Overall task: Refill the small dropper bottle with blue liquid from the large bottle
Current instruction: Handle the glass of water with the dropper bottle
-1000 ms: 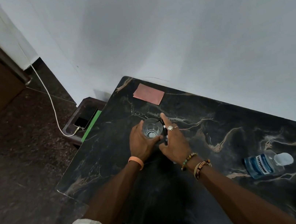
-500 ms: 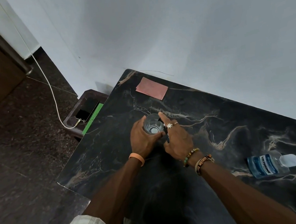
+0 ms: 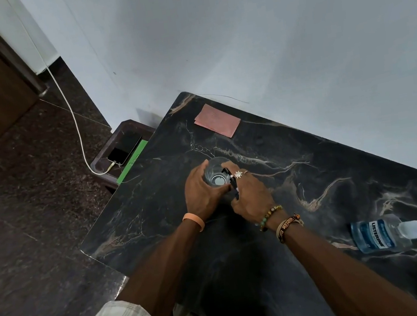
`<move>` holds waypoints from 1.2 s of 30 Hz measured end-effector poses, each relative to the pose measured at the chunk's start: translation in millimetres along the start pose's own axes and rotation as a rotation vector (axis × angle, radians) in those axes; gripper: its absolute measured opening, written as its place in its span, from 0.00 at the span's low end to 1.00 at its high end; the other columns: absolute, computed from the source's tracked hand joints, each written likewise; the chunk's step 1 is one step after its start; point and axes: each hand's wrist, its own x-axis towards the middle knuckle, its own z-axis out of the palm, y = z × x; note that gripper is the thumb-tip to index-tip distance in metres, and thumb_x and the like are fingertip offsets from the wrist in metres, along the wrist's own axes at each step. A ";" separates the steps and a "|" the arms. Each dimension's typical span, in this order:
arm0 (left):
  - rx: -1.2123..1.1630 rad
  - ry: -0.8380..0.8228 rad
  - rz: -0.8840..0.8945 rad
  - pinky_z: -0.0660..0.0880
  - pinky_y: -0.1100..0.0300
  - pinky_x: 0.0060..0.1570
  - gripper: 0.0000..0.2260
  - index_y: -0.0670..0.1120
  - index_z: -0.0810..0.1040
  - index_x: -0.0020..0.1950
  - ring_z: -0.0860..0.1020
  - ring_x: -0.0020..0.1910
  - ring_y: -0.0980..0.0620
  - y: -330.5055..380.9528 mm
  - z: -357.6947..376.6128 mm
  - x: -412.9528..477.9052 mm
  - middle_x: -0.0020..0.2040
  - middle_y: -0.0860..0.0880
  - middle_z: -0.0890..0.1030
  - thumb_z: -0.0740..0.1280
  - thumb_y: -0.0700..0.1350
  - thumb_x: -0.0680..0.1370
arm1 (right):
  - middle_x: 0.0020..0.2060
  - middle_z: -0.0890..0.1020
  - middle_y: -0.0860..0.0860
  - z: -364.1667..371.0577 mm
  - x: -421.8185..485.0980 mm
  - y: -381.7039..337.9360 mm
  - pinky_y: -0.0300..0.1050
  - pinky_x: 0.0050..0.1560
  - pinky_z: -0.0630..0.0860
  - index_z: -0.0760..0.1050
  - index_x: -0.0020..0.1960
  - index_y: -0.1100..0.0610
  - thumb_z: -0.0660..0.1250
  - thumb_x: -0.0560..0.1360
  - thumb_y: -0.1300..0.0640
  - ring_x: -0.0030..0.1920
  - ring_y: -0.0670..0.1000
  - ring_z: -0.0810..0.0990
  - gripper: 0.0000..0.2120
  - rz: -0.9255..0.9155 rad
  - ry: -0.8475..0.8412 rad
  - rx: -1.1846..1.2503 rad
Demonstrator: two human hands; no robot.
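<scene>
Head view: black marbled desk [image 3: 308,143] against a pale blue wall [image 3: 237,31]. Your left grip [image 3: 202,194] wraps a clear glass [image 3: 215,169]; your right grip [image 3: 251,197] pinches the slim black dropper bottle [image 3: 232,182]; the large blue bottle [image 3: 378,235] lies well apart, right.

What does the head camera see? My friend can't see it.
A left hand grips a clear glass on a dark marble table; the right hand holds a thin black tool at its rim. A blue bottle sits farther right.

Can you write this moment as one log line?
left hand: grips clear round glass | right hand: holds thin black stick at glass rim | large blue-liquid plastic bottle: untouched, on black marble table
</scene>
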 end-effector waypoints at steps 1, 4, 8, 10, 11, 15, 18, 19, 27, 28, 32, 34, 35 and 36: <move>-0.003 -0.002 -0.001 0.67 0.51 0.70 0.39 0.43 0.68 0.73 0.72 0.68 0.46 -0.4 0.1 -0.1 0.69 0.43 0.74 0.78 0.55 0.68 | 0.56 0.75 0.50 0.3 -0.3 0.3 0.43 0.44 0.77 0.55 0.71 0.37 0.69 0.65 0.65 0.50 0.53 0.79 0.44 -0.008 -0.015 -0.022; -0.001 -0.006 -0.008 0.66 0.52 0.71 0.39 0.44 0.68 0.74 0.72 0.68 0.46 -1.5 0.7 0.2 0.70 0.43 0.74 0.79 0.55 0.67 | 0.59 0.74 0.51 2.9 -1.5 -0.3 0.42 0.44 0.76 0.52 0.73 0.37 0.68 0.65 0.66 0.49 0.52 0.79 0.46 0.029 -0.014 -0.001; 0.002 -0.010 -0.003 0.65 0.54 0.69 0.41 0.44 0.68 0.74 0.72 0.68 0.46 -3.2 1.2 0.5 0.69 0.43 0.74 0.79 0.57 0.66 | 0.62 0.74 0.51 2.1 -1.8 1.6 0.47 0.51 0.79 0.54 0.73 0.39 0.68 0.64 0.65 0.55 0.54 0.79 0.45 0.026 0.013 0.004; 0.001 -0.007 0.005 0.66 0.54 0.69 0.41 0.44 0.68 0.74 0.72 0.67 0.46 -3.6 0.9 0.3 0.69 0.43 0.74 0.79 0.58 0.66 | 0.62 0.74 0.51 1.5 -3.2 2.6 0.49 0.49 0.81 0.54 0.72 0.38 0.69 0.64 0.65 0.53 0.54 0.79 0.45 0.025 0.010 -0.016; -0.001 -0.005 0.008 0.67 0.54 0.69 0.41 0.44 0.68 0.73 0.73 0.67 0.47 -3.4 0.5 0.4 0.69 0.44 0.75 0.79 0.59 0.65 | 0.62 0.74 0.51 0.9 -3.4 2.1 0.49 0.48 0.81 0.53 0.73 0.38 0.69 0.64 0.66 0.52 0.53 0.79 0.47 0.044 0.020 0.005; -0.010 0.005 0.022 0.68 0.51 0.70 0.42 0.45 0.69 0.73 0.73 0.67 0.47 -4.2 0.1 0.2 0.68 0.44 0.75 0.80 0.59 0.64 | 0.61 0.75 0.50 -3.5 -1.9 0.5 0.51 0.49 0.81 0.54 0.73 0.38 0.69 0.65 0.65 0.53 0.51 0.79 0.45 0.049 0.055 0.060; -0.015 0.008 0.027 0.66 0.54 0.69 0.42 0.44 0.69 0.73 0.73 0.67 0.46 -5.2 0.9 0.3 0.69 0.43 0.75 0.79 0.58 0.64 | 0.60 0.75 0.50 -5.9 -3.5 -1.5 0.52 0.49 0.81 0.55 0.72 0.39 0.67 0.65 0.66 0.53 0.54 0.79 0.43 0.028 0.023 -0.006; -0.011 0.009 0.026 0.67 0.55 0.69 0.42 0.44 0.69 0.73 0.73 0.67 0.47 -5.0 0.9 0.7 0.68 0.44 0.75 0.80 0.58 0.64 | 0.61 0.75 0.51 -6.3 -4.2 -2.2 0.52 0.49 0.81 0.53 0.73 0.38 0.68 0.66 0.66 0.53 0.53 0.79 0.45 0.044 0.027 0.011; -0.002 0.007 0.023 0.69 0.58 0.63 0.41 0.46 0.70 0.70 0.74 0.62 0.49 -6.7 2.9 3.3 0.64 0.46 0.75 0.81 0.58 0.62 | 0.67 0.72 0.52 -6.5 -6.0 -2.5 0.50 0.48 0.82 0.49 0.76 0.38 0.70 0.66 0.67 0.48 0.50 0.80 0.49 0.062 0.045 0.088; -0.003 0.015 0.028 0.71 0.56 0.63 0.40 0.47 0.70 0.68 0.74 0.60 0.50 -7.1 2.8 3.1 0.62 0.47 0.75 0.81 0.58 0.62 | 0.67 0.72 0.52 -6.4 -5.5 -2.2 0.49 0.47 0.82 0.49 0.76 0.38 0.70 0.66 0.66 0.48 0.50 0.81 0.49 0.061 0.051 0.087; -0.018 0.021 0.075 0.72 0.51 0.64 0.41 0.50 0.67 0.68 0.72 0.60 0.52 -10.0 3.2 -2.6 0.60 0.50 0.72 0.79 0.61 0.60 | 0.67 0.72 0.50 -5.2 -5.8 0.5 0.47 0.50 0.82 0.48 0.76 0.36 0.69 0.66 0.65 0.52 0.50 0.81 0.49 0.046 0.070 0.091; 0.044 -0.013 0.115 0.66 0.54 0.68 0.48 0.45 0.64 0.74 0.70 0.65 0.49 -12.6 3.1 -5.7 0.65 0.45 0.72 0.75 0.66 0.61 | 0.67 0.73 0.50 -4.2 -8.0 3.2 0.42 0.50 0.81 0.48 0.76 0.36 0.68 0.66 0.64 0.51 0.49 0.81 0.49 0.031 0.068 0.085; 0.082 -0.029 0.146 0.65 0.55 0.68 0.49 0.44 0.64 0.75 0.69 0.66 0.49 -14.4 3.1 -7.0 0.66 0.44 0.71 0.73 0.68 0.61 | 0.67 0.73 0.50 -3.2 -9.7 5.3 0.39 0.50 0.79 0.48 0.76 0.36 0.68 0.66 0.63 0.51 0.49 0.81 0.49 0.021 0.066 0.075; 0.110 -0.038 0.175 0.65 0.54 0.68 0.48 0.44 0.66 0.74 0.68 0.65 0.49 -16.1 2.3 -8.1 0.66 0.44 0.71 0.72 0.69 0.62 | 0.68 0.72 0.50 -2.5 -11.8 7.1 0.36 0.50 0.76 0.48 0.76 0.36 0.69 0.66 0.63 0.53 0.49 0.81 0.48 0.010 0.065 0.062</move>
